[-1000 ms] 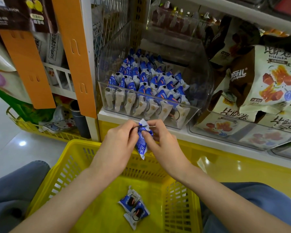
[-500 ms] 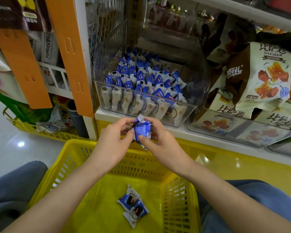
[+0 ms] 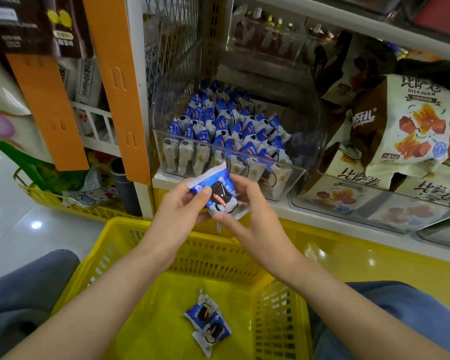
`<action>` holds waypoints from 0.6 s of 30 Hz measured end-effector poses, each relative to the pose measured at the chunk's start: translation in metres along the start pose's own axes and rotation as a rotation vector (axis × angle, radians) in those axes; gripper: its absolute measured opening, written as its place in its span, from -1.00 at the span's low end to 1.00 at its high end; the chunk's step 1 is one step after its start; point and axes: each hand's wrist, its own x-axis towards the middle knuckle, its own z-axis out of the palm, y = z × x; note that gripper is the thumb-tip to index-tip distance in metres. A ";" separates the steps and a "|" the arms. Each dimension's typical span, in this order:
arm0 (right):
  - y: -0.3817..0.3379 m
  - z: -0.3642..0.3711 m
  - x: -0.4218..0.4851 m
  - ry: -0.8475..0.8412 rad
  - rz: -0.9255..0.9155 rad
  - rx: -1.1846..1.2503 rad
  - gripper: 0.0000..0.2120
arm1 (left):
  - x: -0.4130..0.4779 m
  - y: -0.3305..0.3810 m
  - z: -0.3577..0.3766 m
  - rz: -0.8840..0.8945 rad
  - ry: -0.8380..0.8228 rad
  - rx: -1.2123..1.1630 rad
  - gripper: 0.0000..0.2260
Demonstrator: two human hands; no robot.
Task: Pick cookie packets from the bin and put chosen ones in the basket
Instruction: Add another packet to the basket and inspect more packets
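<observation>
One cookie packet (image 3: 220, 193), now face-up, earlier edge-on.

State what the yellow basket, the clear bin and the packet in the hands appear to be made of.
Yellow lattice basket: moulded plastic, slightly glossy, slotted walls. Clear shelf bin: rigid transparent plastic, probably acrylic; packets show through. Blue-and-white cookie packet: thin glossy film, crinkled, crimped edges.

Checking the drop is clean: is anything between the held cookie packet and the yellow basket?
Nothing visible. The left hand and right hand hold the cookie packet over the far rim of the open basket; two packets lie on its floor, nearer the person.
</observation>
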 end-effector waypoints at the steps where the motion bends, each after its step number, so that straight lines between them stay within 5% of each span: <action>1: 0.000 -0.002 0.001 0.003 0.041 0.083 -0.45 | 0.001 0.000 -0.001 0.010 -0.009 0.002 -0.79; 5: -0.001 -0.007 0.004 0.010 0.098 0.262 -0.68 | 0.005 0.001 -0.005 0.040 0.026 -0.009 -0.82; 10: -0.001 -0.019 0.006 0.016 0.081 0.266 -0.67 | 0.006 0.003 -0.004 0.106 0.007 -0.005 -0.85; 18: -0.025 -0.034 0.015 0.058 -0.026 0.229 -0.87 | 0.011 0.034 -0.001 0.447 0.024 0.409 -0.85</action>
